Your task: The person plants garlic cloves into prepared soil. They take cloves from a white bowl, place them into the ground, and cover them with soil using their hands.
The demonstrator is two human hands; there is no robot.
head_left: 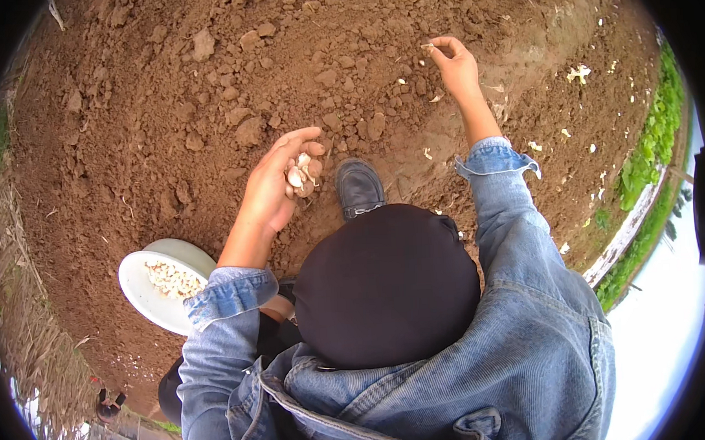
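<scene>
Tilled brown soil fills most of the view, cloddy and dry at the upper left, smoother and packed into a shallow furrow toward the upper right, with pale husk scraps scattered along it. A strip of green plants runs down the right edge beside a pale border, and dry straw lines the left edge. The person crouches over the bed in a blue denim jacket, one dark-trousered knee raised in the centre, a black shoe planted on the soil just beyond it. A white bowl sits on the ground at the lower left, close beside the left sleeve, with a heap of garlic cloves in it. The left hand is cupped palm-up just left of the shoe, fingers curled loosely around a small handful of cloves. The right hand reaches out well apart from the left, over the furrow at the upper right, thumb and forefinger pinched on a single clove held just above the soil. More pale cloves lie along the furrow between the right hand and the shoe.
</scene>
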